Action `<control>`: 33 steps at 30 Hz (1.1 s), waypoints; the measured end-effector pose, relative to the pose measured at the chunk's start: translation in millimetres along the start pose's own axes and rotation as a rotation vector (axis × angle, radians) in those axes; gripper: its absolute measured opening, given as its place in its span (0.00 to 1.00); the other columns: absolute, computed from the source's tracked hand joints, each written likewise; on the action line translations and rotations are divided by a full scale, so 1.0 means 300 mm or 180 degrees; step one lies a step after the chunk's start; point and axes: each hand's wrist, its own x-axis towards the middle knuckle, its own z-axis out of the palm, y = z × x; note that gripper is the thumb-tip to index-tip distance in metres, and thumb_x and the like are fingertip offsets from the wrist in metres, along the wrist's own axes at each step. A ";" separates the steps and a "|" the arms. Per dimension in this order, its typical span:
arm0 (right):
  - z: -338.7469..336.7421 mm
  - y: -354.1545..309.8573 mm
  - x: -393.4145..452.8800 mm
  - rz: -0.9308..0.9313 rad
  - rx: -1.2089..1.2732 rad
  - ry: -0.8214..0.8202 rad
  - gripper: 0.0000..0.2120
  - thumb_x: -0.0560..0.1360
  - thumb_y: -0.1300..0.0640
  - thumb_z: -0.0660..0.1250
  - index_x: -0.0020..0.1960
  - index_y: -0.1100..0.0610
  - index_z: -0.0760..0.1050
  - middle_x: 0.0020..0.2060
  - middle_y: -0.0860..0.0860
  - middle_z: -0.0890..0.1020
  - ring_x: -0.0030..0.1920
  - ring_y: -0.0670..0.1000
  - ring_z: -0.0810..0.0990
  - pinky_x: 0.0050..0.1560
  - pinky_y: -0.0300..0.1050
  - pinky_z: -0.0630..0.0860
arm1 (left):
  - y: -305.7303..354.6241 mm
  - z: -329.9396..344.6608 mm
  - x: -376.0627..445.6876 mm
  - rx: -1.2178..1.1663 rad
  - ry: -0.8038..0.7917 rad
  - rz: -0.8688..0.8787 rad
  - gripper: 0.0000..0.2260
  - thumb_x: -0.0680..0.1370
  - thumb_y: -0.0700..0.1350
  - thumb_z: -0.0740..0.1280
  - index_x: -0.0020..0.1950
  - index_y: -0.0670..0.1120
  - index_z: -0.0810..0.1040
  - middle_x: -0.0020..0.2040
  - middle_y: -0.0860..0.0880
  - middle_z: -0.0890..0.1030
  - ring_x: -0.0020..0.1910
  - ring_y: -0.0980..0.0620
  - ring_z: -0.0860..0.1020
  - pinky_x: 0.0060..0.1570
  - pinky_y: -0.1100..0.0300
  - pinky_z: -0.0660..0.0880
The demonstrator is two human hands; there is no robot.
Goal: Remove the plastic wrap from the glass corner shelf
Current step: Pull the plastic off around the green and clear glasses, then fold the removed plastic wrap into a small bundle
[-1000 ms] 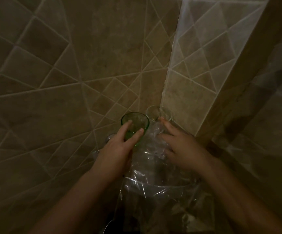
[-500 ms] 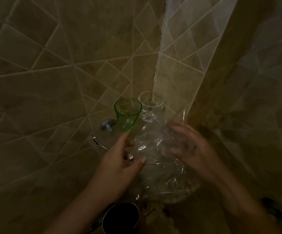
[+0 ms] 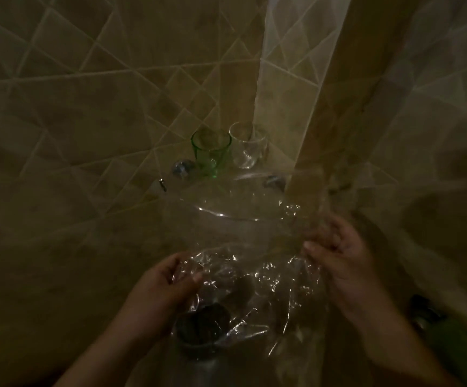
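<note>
Between both hands, the fingers of the left hand (image 3: 168,283) and right hand (image 3: 338,255) pinch the crumpled plastic wrap (image 3: 254,275), held below the glass corner shelf (image 3: 226,202). A green glass (image 3: 211,150) and a clear glass (image 3: 247,148) stand on the shelf in the tiled corner.

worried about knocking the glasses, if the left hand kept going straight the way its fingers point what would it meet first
Most likely the plastic wrap the left hand already holds, fingers pointing up and right into it. Beyond that lies the glass shelf edge; the green glass sits further back and off that line, though depth is unclear in the dim picture.
</note>
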 end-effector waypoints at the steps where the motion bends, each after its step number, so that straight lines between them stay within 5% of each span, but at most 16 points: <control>1: -0.015 0.014 -0.022 0.0022 0.0024 -0.0007 0.27 0.58 0.60 0.75 0.54 0.43 0.78 0.42 0.48 0.86 0.40 0.47 0.84 0.36 0.39 0.79 | -0.021 0.002 -0.027 -0.0099 -0.0054 -0.0082 0.14 0.68 0.45 0.72 0.54 0.51 0.82 0.50 0.43 0.86 0.46 0.49 0.84 0.40 0.60 0.79; 7: -0.042 0.134 -0.182 0.0501 0.0195 0.0301 0.29 0.60 0.52 0.73 0.61 0.52 0.74 0.43 0.45 0.86 0.44 0.46 0.83 0.37 0.36 0.79 | -0.138 0.013 -0.161 -0.0263 0.0301 -0.0312 0.17 0.74 0.38 0.68 0.61 0.51 0.78 0.54 0.43 0.85 0.52 0.45 0.83 0.45 0.55 0.79; 11: -0.025 0.099 -0.248 0.0018 -0.1152 0.1000 0.32 0.60 0.41 0.75 0.62 0.41 0.69 0.54 0.42 0.78 0.53 0.40 0.76 0.47 0.33 0.72 | -0.164 0.003 -0.231 0.0310 0.0679 -0.0194 0.15 0.76 0.34 0.67 0.58 0.51 0.78 0.50 0.46 0.86 0.50 0.46 0.83 0.45 0.52 0.78; 14: 0.080 0.027 -0.267 -0.1100 -0.2720 0.0229 0.34 0.61 0.35 0.69 0.65 0.38 0.64 0.63 0.42 0.70 0.64 0.44 0.68 0.61 0.40 0.64 | -0.156 -0.022 -0.258 0.0740 0.0608 -0.0100 0.16 0.76 0.35 0.67 0.59 0.53 0.76 0.47 0.53 0.86 0.44 0.58 0.83 0.37 0.65 0.77; 17: 0.255 -0.007 -0.258 -0.1633 -0.3888 -0.0884 0.40 0.63 0.30 0.63 0.71 0.43 0.60 0.70 0.47 0.67 0.70 0.52 0.61 0.67 0.55 0.55 | -0.152 -0.039 -0.268 0.0874 0.0374 -0.0106 0.16 0.77 0.36 0.66 0.61 0.53 0.76 0.48 0.54 0.86 0.46 0.59 0.83 0.38 0.66 0.77; 19: 0.344 -0.010 -0.227 -0.1476 -0.3971 -0.1480 0.28 0.67 0.35 0.64 0.64 0.43 0.70 0.62 0.47 0.78 0.65 0.50 0.70 0.64 0.55 0.53 | -0.153 -0.049 -0.267 0.0815 0.0277 -0.0112 0.17 0.77 0.35 0.66 0.63 0.51 0.75 0.50 0.51 0.86 0.48 0.56 0.83 0.41 0.65 0.77; 21: 0.394 0.001 -0.191 -0.1317 -0.3679 -0.1717 0.11 0.69 0.44 0.64 0.49 0.45 0.79 0.43 0.45 0.84 0.50 0.49 0.79 0.57 0.50 0.61 | -0.151 -0.070 -0.257 0.0752 0.0176 -0.0164 0.18 0.77 0.36 0.66 0.64 0.52 0.73 0.50 0.50 0.86 0.49 0.56 0.83 0.43 0.65 0.76; 23: 0.423 0.023 -0.146 -0.0955 -0.3440 -0.1516 0.04 0.71 0.47 0.67 0.40 0.46 0.79 0.32 0.43 0.80 0.37 0.46 0.79 0.44 0.45 0.68 | -0.155 -0.116 -0.245 0.0809 0.0068 -0.0216 0.17 0.78 0.37 0.66 0.63 0.54 0.72 0.48 0.54 0.87 0.46 0.60 0.83 0.41 0.68 0.75; 25: 0.425 0.034 -0.093 -0.0597 -0.3309 -0.1208 0.07 0.70 0.46 0.70 0.34 0.45 0.77 0.27 0.42 0.78 0.30 0.42 0.76 0.35 0.42 0.71 | -0.161 -0.158 -0.230 0.0985 -0.0027 -0.0201 0.11 0.78 0.38 0.65 0.58 0.48 0.78 0.45 0.55 0.87 0.43 0.61 0.83 0.40 0.68 0.74; 28: 0.442 0.052 -0.030 -0.0464 -0.3465 -0.0732 0.11 0.67 0.42 0.71 0.31 0.46 0.76 0.25 0.44 0.78 0.28 0.43 0.77 0.32 0.42 0.73 | -0.193 -0.217 -0.217 0.0920 -0.0191 -0.0212 0.09 0.79 0.38 0.63 0.52 0.44 0.82 0.45 0.49 0.87 0.45 0.55 0.83 0.46 0.60 0.75; 31: 0.455 0.073 -0.031 -0.1054 -0.4054 -0.0139 0.12 0.68 0.41 0.70 0.46 0.47 0.79 0.41 0.48 0.84 0.45 0.51 0.81 0.45 0.47 0.74 | -0.233 -0.255 -0.209 0.0500 -0.0248 -0.0289 0.08 0.79 0.38 0.63 0.50 0.42 0.82 0.46 0.43 0.86 0.45 0.51 0.83 0.45 0.61 0.76; 33: 0.436 0.095 -0.066 -0.1358 -0.4234 0.0257 0.25 0.69 0.39 0.68 0.62 0.49 0.71 0.59 0.51 0.78 0.60 0.55 0.74 0.58 0.54 0.69 | -0.254 -0.275 -0.204 0.0091 -0.0217 -0.0437 0.09 0.76 0.42 0.65 0.51 0.41 0.82 0.47 0.39 0.85 0.45 0.48 0.82 0.44 0.59 0.76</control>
